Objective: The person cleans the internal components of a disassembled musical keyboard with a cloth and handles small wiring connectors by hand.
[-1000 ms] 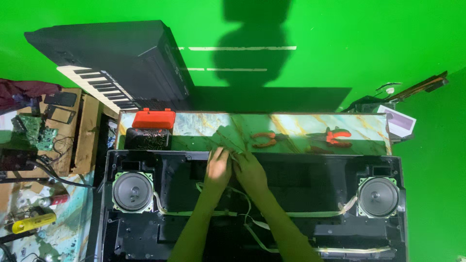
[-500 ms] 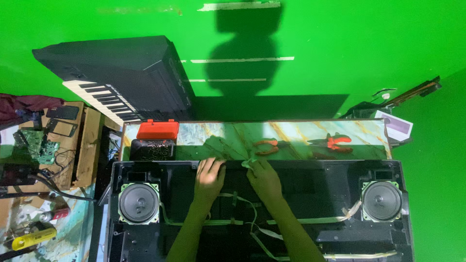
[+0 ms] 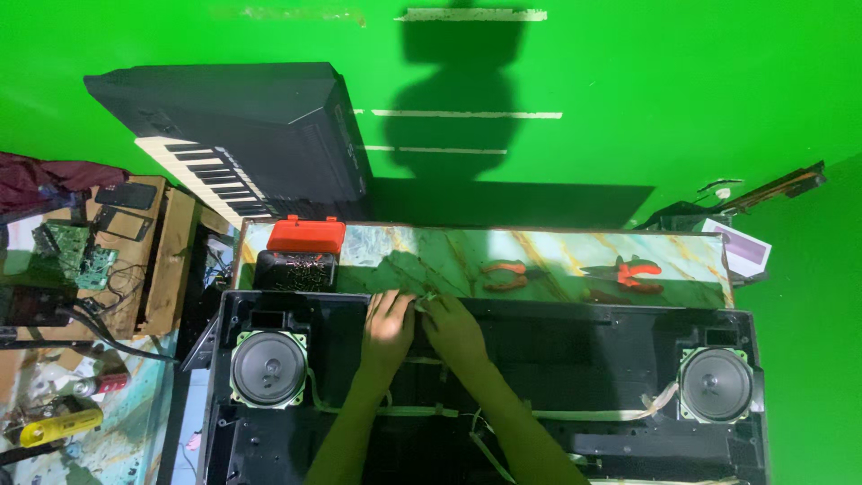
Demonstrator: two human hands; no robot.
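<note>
left hand (image 3: 388, 319) and right hand (image 3: 453, 325) pinch small part (image 3: 422, 301) at open keyboard casing (image 3: 557, 328) rim | risk: slips into casing among ribbon cables (image 3: 404, 410)

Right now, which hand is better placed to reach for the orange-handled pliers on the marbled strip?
Probably the right hand. It lies on the open black case's top edge, nearer the orange-handled pliers, with bare surface between. The left hand sits further left and would have to cross over the right.
</note>
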